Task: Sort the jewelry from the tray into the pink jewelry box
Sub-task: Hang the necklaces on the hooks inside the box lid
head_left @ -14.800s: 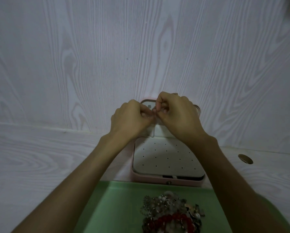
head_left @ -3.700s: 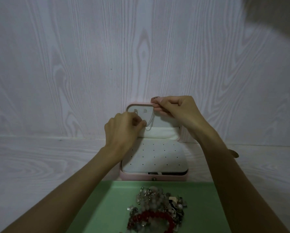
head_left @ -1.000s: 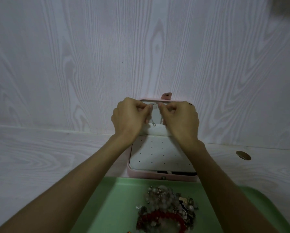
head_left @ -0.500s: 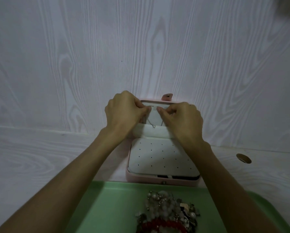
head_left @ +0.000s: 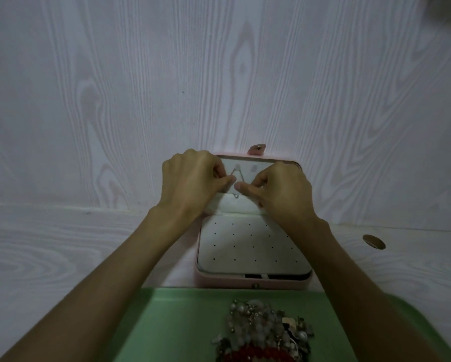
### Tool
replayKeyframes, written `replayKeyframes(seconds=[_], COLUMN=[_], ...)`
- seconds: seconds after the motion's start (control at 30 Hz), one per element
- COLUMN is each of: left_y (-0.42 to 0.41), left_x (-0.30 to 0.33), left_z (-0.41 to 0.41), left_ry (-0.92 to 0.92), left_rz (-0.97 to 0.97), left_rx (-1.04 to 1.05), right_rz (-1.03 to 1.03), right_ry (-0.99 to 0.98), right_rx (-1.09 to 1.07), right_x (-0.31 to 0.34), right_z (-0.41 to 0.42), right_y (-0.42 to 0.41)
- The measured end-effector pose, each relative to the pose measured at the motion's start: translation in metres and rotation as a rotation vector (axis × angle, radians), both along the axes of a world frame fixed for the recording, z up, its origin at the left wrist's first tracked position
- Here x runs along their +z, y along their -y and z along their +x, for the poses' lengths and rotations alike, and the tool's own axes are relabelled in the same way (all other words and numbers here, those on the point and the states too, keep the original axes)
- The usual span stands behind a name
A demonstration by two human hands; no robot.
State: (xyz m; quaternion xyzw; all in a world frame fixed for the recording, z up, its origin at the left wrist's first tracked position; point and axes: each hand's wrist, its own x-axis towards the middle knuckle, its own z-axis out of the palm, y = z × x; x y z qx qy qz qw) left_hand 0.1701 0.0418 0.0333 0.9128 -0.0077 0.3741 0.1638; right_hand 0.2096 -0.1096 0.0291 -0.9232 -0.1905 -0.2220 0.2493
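Observation:
The pink jewelry box (head_left: pixel 253 280) stands open against the wall, its lid upright and a white dotted panel lying in its base. A thin silver necklace chain (head_left: pixel 238 177) hangs from a hook inside the lid, its small pendant at the lid's pocket edge. My left hand (head_left: pixel 193 178) pinches the chain's left strand. My right hand (head_left: pixel 279 190) pinches the right strand just beside it, thumb and fingertips nearly touching the left hand's. The green tray (head_left: pixel 166 322) lies in front of the box with a heap of jewelry (head_left: pixel 266 333), including pale beads and a red bead bracelet.
A white wood-grain wall rises right behind the box. The tabletop is the same white wood grain, with a round cable hole (head_left: pixel 373 241) at the right. A pink snap tab (head_left: pixel 257 149) sticks up from the lid's top edge.
Both hands have dropped from the lid's top edge toward its middle. The chain now hangs from the left hook in an upside-down V between my fingertips.

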Motion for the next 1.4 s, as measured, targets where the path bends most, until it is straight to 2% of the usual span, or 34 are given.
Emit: replayKeyframes(seconds=[0.2,0.47,0.67,0.87,1.03,1.13,1.27,1.4], left_y=[-0.010,0.004,0.003,0.002,-0.002,-0.003,-0.009,-0.004], left_x=[0.024,0.002,-0.002,0.006,0.016,0.027,0.046,0.046], left_z=[-0.006,0.000,0.005,0.001,-0.005,-0.012,-0.031,-0.061], left_ry=[-0.287,-0.340,-0.380,-0.549,-0.416,-0.362,-0.417,-0.434], left_rz=[0.029,0.209,0.118,0.130,0.189,0.197,0.087,0.048], left_rx=[-0.053,-0.029,-0.070,-0.152,-0.020,0.000,-0.049,-0.068], right_rz=[-0.111,-0.184,-0.149,-0.117,-0.236,-0.196,-0.105,-0.236], right_ry=[-0.126,-0.099,-0.115,-0.213,-0.335,-0.269,-0.277,-0.384], right_rx=[0.065,0.036,0.005,0.097,0.222,0.217,0.246,0.300], right_x=[0.020,0.008,0.001,0.018,0.020,0.026,0.044,0.052], right_z=[-0.003,-0.010,-0.005,-0.004,-0.009,-0.011,-0.022,-0.045], right_y=[0.011,-0.005,-0.002,0.010,0.011,0.014,0.025,0.037])
